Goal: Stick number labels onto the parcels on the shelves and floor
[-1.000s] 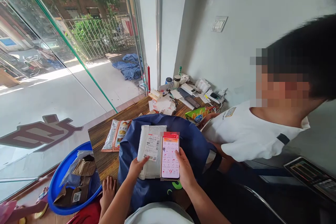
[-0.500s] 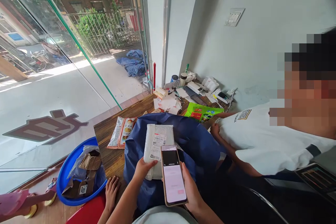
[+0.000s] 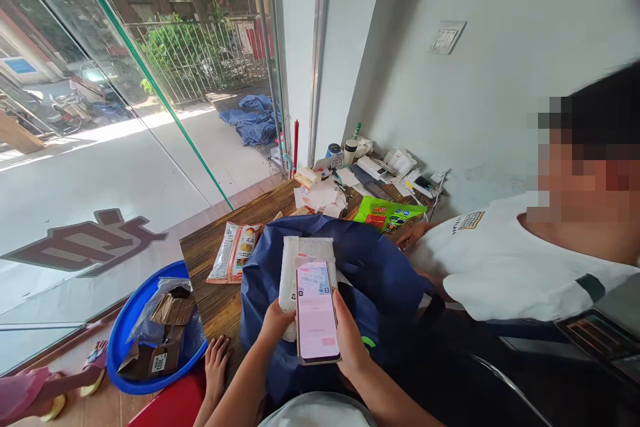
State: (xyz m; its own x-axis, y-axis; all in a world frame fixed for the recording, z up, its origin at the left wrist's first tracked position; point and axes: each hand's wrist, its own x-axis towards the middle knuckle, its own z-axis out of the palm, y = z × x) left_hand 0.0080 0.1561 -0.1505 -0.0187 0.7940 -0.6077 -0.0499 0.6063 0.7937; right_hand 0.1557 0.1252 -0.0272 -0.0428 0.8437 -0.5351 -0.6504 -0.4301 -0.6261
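My right hand point(image 3: 350, 340) grips a smartphone point(image 3: 316, 310) with a lit pink and white screen, held over a white courier parcel point(image 3: 293, 267). My left hand point(image 3: 276, 320) holds the near edge of that parcel, thumb on top. The parcel lies on a dark blue bag point(image 3: 360, 273) spread over a wooden table point(image 3: 210, 260). The phone covers most of the parcel's label.
A person in a white shirt point(image 3: 505, 267) sits at the right, one hand point(image 3: 413, 235) by a green snack bag point(image 3: 387, 215). A snack packet point(image 3: 235, 252) lies left. Clutter sits at the table's far end. A blue tub point(image 3: 150, 340) and a small hand point(image 3: 216, 361) are at lower left.
The phone has moved up and forward over the parcel's label, and its screen now shows a scan view. My left hand stays on the parcel.
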